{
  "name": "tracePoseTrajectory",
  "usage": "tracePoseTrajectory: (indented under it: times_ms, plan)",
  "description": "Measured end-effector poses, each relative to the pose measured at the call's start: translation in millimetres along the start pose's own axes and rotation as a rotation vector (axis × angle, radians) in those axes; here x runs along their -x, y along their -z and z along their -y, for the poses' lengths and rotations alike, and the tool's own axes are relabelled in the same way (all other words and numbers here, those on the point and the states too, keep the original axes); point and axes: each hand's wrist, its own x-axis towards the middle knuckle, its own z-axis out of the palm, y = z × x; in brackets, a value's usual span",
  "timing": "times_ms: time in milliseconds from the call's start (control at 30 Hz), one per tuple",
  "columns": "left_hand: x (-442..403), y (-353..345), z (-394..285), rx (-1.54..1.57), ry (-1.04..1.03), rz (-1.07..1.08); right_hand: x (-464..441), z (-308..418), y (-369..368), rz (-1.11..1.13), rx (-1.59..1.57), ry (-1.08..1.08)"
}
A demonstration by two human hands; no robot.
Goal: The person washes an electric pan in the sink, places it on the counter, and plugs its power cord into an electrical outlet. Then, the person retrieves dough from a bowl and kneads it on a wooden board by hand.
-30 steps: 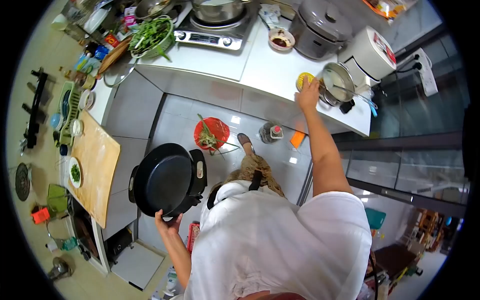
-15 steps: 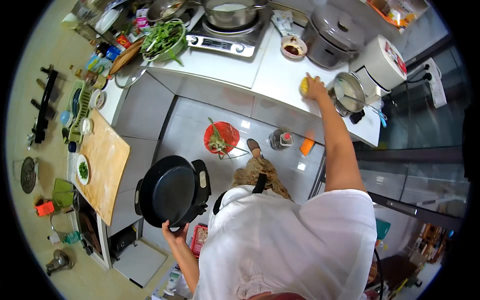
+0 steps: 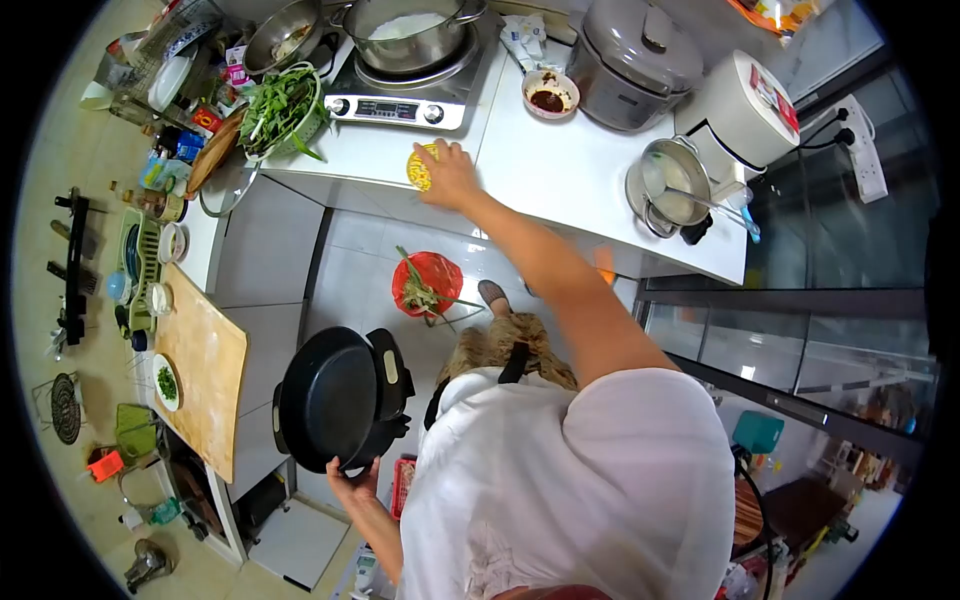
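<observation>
In my left hand [image 3: 352, 482] is a black electric pan [image 3: 333, 395], held by its lower rim; its dark inside faces up and it hangs left of my body. My right hand [image 3: 452, 176] reaches out to the front edge of the white counter [image 3: 540, 160]. Its fingers press down on a yellow patterned sponge [image 3: 420, 168], which lies against the counter top just below the induction cooker [image 3: 400, 95].
A steel pot [image 3: 405, 30] sits on the cooker, with a basket of greens [image 3: 285, 115] to its left. Along the right stand a sauce bowl [image 3: 550, 95], a rice cooker [image 3: 635, 65] and a pot with a ladle [image 3: 668, 190]. A red bag [image 3: 427, 285] lies on the floor.
My right hand has swept the sponge left along the counter, from beside the ladle pot to below the cooker. The left hand still holds the pan, and the view has shifted slightly.
</observation>
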Motion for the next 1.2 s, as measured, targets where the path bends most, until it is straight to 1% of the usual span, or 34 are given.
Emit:
tracePoseTrajectory:
  times_ms: [100, 133, 233, 333, 433, 500, 567, 633, 700, 733, 767, 800, 833, 933, 1000, 1033, 1067, 1100, 1167, 1200]
  plan:
    - [2.9, -10.0, 1.4, 0.0, 0.021, 0.01, -25.0, 7.0, -22.2, -0.057, 0.086, 0.03]
    - [4.5, -14.9, 2.3, -0.006, 0.026, 0.008, -29.5, 8.3, -25.2, -0.04, 0.083, 0.001]
    - [6.6, -25.3, 4.8, 0.006, 0.022, 0.042, -32.7, 3.3, -28.9, -0.16, 0.179, 0.059]
    - [8.0, -34.6, 4.3, -0.008, 0.02, 0.008, -9.3, -6.5, -12.8, -0.225, 0.098, 0.187]
    - [5.8, -42.0, 3.7, -0.01, 0.024, 0.004, 46.6, -27.5, -7.5, -0.25, -0.2, 0.101]
    - [1.5, -44.9, 2.7, -0.024, 0.024, -0.011, 98.0, -60.9, -16.8, -0.289, -0.524, -0.093]
    - [-3.5, -49.5, 2.0, -0.049, 0.017, 0.008, 149.3, -93.5, -18.3, -0.279, -0.988, -0.654]
    - [-5.9, -52.9, 1.7, -0.077, -0.003, 0.054, 199.5, -133.8, 2.3, -0.368, -1.355, -1.04]
    - [-9.9, -58.5, 0.1, -0.1, 0.02, 0.08, 237.4, -176.6, 12.4, -0.688, -1.57, -1.328]
    - [-12.3, -59.6, -0.6, -0.11, 0.024, 0.084, 251.4, -187.2, 26.0, -0.861, -1.549, -1.308]
    - [-14.6, -61.3, -1.3, -0.12, 0.027, 0.088, 260.8, -196.3, 36.9, -0.972, -1.543, -1.313]
    - [-14.5, -64.6, -1.8, -0.132, 0.027, 0.094, 268.2, -199.5, 53.7, -1.082, -1.532, -1.312]
    - [-13.3, -67.9, -1.9, -0.142, 0.026, 0.098, 266.5, -190.7, 85.9, -1.13, -1.542, -1.342]
    - [-13.7, -72.8, -3.2, -0.136, 0.039, 0.115, 280.3, -273.7, 73.0, -1.155, -1.481, -1.011]
    - [-12.3, -76.2, -4.9, -0.133, 0.048, 0.134, 281.8, -303.0, 92.9, -0.937, -1.484, -1.095]
    - [-10.1, -78.3, -5.1, -0.139, 0.05, 0.145, 276.4, -299.7, 103.4, -0.824, -1.483, -1.131]
    - [-7.5, -79.2, -5.6, -0.144, 0.052, 0.152, 272.8, -296.9, 115.9, -0.816, -1.539, -1.175]
    - [-6.9, -78.9, -6.3, -0.15, 0.049, 0.141, 274.2, -308.9, 121.1, -0.781, -1.671, -1.161]
    - [-10.0, -78.6, -3.6, -0.156, 0.045, 0.117, 273.6, -321.6, 128.1, -0.694, -1.783, -1.207]
    - [-7.8, -80.2, -3.0, -0.158, 0.041, 0.104, 272.3, -318.6, 131.0, -0.67, -1.754, -1.212]
